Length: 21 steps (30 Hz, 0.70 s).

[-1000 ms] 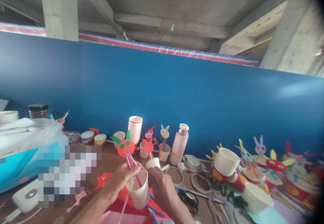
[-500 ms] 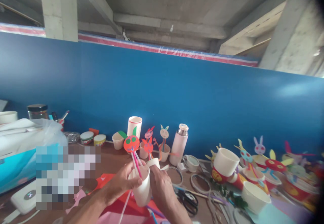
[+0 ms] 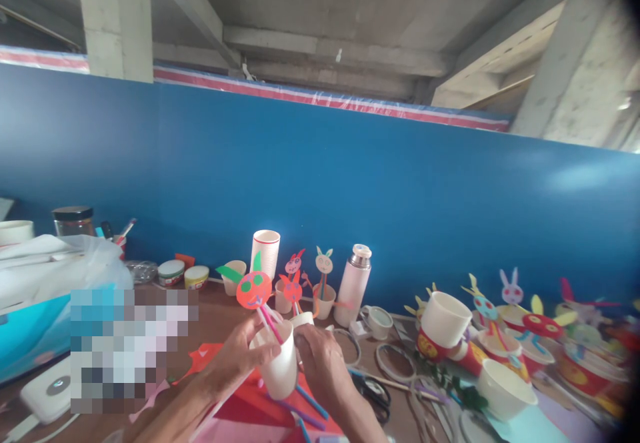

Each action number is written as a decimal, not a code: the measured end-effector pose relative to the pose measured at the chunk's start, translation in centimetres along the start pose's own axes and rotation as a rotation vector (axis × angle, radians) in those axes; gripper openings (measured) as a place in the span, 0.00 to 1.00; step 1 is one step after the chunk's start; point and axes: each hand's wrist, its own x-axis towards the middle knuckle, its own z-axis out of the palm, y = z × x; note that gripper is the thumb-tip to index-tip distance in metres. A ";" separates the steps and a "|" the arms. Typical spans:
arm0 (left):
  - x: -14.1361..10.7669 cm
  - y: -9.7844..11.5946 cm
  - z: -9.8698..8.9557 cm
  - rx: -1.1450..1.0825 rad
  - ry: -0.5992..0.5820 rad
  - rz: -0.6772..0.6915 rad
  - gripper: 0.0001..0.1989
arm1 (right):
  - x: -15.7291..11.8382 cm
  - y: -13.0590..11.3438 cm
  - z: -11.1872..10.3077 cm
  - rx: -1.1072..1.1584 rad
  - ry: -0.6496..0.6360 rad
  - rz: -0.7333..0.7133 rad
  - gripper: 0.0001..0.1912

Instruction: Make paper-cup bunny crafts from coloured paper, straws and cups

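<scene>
My left hand [image 3: 245, 348] is wrapped round a white paper cup [image 3: 281, 371], tilted slightly. Out of this cup rise pink and white stems bearing an orange paper face [image 3: 254, 289] with green eyes and two green ears. My right hand [image 3: 316, 349] is just right of the cup, its fingers curled; whether it grips anything is hidden. Behind it is the rim of another white cup [image 3: 302, 319], with a smaller orange-red paper figure [image 3: 293, 287] above it. Red paper [image 3: 263, 406] and coloured sticks lie beneath the hands.
A pink thermos [image 3: 353, 286] and a stack of cups [image 3: 265, 253] stand by the blue partition. Black scissors [image 3: 375, 396], clear tubing and several decorated cups are on the right. A white device [image 3: 47, 389] and plastic bag [image 3: 75, 263] are at left.
My left hand has tilted the cup, and the orange face has moved left and slightly down. My right hand has shifted slightly; more of the blue stick below shows.
</scene>
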 end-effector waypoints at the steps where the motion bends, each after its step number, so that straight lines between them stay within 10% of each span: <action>1: 0.1 0.0 -0.1 0.025 0.029 0.019 0.28 | 0.0 0.2 0.1 0.024 0.023 -0.005 0.13; 8: 0.1 1.9 -0.6 0.112 0.175 0.012 0.25 | -0.1 -0.1 -0.4 0.164 0.248 0.066 0.13; 15: -0.3 2.9 -0.3 0.386 0.279 0.039 0.24 | -1.1 -2.8 3.2 0.839 -0.148 0.315 0.17; 21: -1.1 3.4 1.9 0.507 0.370 0.032 0.19 | -1.9 -3.8 7.4 1.272 -0.153 0.409 0.27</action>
